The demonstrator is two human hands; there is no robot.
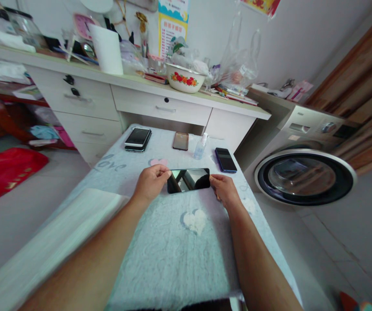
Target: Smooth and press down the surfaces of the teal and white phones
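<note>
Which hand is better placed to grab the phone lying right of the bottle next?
Probably the right hand: it is nearer that phone. The left hand is farther off, and both hold another phone.

Bare left hand point(151, 183), right hand point(226, 189) and forearms point(100, 255)

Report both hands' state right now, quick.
Left hand: closed on the left end of the black phone, thumb and fingers pinching it.
Right hand: closed on the phone's right end.

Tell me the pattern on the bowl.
The bowl is white with red and orange flowers, best seen in the head view.
</note>
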